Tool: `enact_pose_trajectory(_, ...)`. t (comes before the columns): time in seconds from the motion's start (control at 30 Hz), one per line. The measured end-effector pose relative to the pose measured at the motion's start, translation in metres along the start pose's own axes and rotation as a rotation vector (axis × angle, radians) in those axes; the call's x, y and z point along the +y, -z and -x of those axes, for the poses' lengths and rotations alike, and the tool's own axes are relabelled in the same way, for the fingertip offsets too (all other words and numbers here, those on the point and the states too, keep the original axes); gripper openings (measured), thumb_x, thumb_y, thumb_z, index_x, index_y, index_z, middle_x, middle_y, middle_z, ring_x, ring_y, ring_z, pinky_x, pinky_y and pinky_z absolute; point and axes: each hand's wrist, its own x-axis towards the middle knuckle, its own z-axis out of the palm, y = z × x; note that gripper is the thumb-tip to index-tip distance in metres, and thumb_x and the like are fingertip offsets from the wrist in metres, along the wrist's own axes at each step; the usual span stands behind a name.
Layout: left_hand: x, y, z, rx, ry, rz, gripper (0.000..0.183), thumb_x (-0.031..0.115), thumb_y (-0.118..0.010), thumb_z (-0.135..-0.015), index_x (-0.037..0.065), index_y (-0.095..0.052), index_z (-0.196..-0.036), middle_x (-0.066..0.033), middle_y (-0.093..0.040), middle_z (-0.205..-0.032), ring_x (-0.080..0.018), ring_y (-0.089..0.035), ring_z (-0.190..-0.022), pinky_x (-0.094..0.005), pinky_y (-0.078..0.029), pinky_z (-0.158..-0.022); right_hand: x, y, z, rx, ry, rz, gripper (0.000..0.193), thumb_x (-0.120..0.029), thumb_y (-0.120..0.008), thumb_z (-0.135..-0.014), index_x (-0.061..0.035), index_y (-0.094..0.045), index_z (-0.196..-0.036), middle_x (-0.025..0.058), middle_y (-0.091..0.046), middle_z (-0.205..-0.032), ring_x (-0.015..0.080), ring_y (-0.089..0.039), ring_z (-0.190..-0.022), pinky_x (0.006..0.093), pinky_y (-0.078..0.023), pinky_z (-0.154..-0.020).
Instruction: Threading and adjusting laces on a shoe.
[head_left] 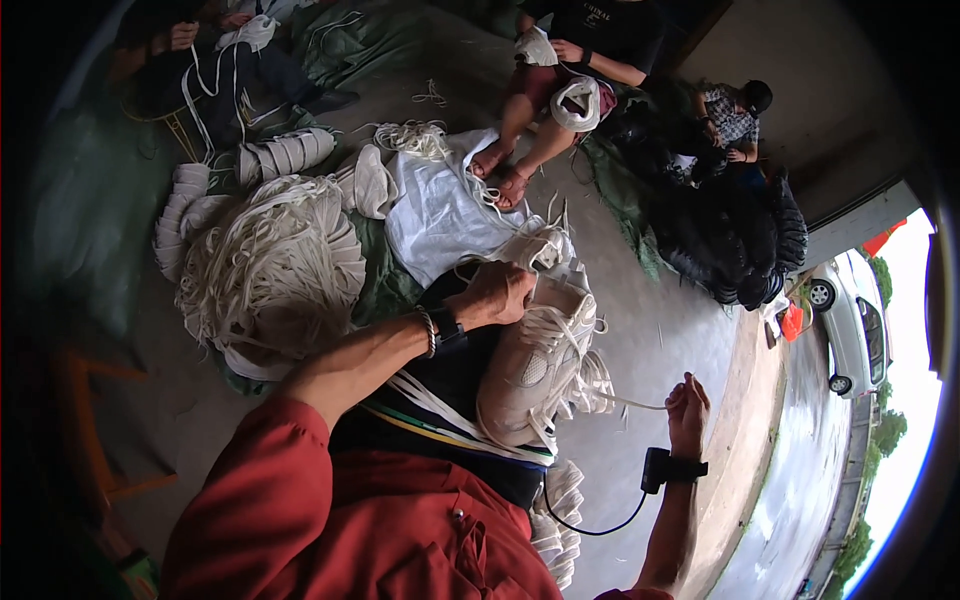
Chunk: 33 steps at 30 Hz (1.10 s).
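A pale beige sneaker (pixel 530 365) lies on my lap with white laces threaded through it. My left hand (pixel 495 295) grips the shoe at its upper end, near the tongue. Off to the right, my right hand (pixel 688 408) pinches the end of a white lace (pixel 630 404) and pulls it taut away from the shoe. Each wrist carries a black band; a thin black cable (pixel 600 528) hangs from the right one.
A big heap of white laces (pixel 265 270) and lace bundles lies on the ground to the left, next to a white sack (pixel 440 215). Three other people sit at the far side. Black bags (pixel 745 240) are piled right; a white car (pixel 850 320) stands outside.
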Motion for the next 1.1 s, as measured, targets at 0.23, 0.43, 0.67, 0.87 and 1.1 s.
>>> enact_pose_trajectory(0.23, -0.018, -0.005, 0.003, 0.037, 0.017, 0.149, 0.011, 0.01, -0.052, -0.074, 0.001, -0.057, -0.072, -0.0158, -0.059, -0.065, -0.0305, -0.059, -0.061, -0.0385, -0.044, -0.056, 0.028, -0.137, 0.001, -0.349, -0.039, 0.231, 0.023, -0.018, -0.055, -0.087, 0.0036, -0.06, -0.086, -0.0011, -0.045, -0.054, 0.0052, -0.038, -0.045, 0.0202, -0.029, -0.043)
enact_pose_trajectory(0.43, -0.031, -0.005, 0.003, -0.152, 0.316, 0.699, 0.009, 0.006, -0.054, -0.079, 0.0, -0.052, -0.072, -0.0035, -0.054, -0.058, -0.0094, -0.052, -0.048, -0.0251, -0.041, -0.041, 0.029, -0.168, 0.003, -0.46, -0.143, 0.384, 0.026, -0.024, -0.053, -0.089, -0.0003, -0.062, -0.082, -0.0065, -0.039, -0.051, 0.0021, -0.029, -0.043, 0.0202, -0.021, -0.039)
enact_pose_trajectory(0.67, -0.035, -0.008, 0.005, -0.126, 0.246, 0.649, 0.009, 0.008, -0.055, -0.079, 0.002, -0.051, -0.074, -0.0022, -0.052, -0.058, -0.0079, -0.049, -0.045, -0.0226, -0.04, -0.039, 0.03, -0.166, -0.006, -0.48, -0.229, 0.319, 0.02, -0.015, -0.053, -0.084, -0.0015, -0.062, -0.073, -0.0065, -0.037, -0.049, 0.002, -0.028, -0.043, 0.0204, -0.02, -0.04)
enact_pose_trajectory(0.87, -0.036, -0.011, 0.006, -0.095, 0.221, 0.666, 0.009, 0.008, -0.055, -0.079, 0.002, -0.051, -0.074, -0.0015, -0.052, -0.058, -0.0076, -0.049, -0.046, -0.0226, -0.04, -0.04, 0.035, -0.174, -0.02, -0.376, 0.016, 0.552, 0.019, -0.012, -0.056, -0.079, 0.0002, -0.059, -0.065, 0.0001, -0.039, -0.045, 0.0055, -0.035, -0.04, 0.025, -0.027, -0.037)
enact_pose_trajectory(1.1, -0.035, -0.01, 0.008, -0.084, 0.24, 0.67, 0.008, 0.008, -0.055, -0.08, 0.002, -0.052, -0.074, -0.0005, -0.052, -0.058, -0.0069, -0.049, -0.048, -0.0216, -0.04, -0.042, 0.033, -0.189, -0.022, -0.354, 0.707, 1.288, 0.018, -0.018, -0.057, -0.071, -0.0016, -0.056, -0.062, 0.0201, -0.053, -0.058, 0.0368, -0.055, -0.053, 0.0417, -0.043, -0.049)
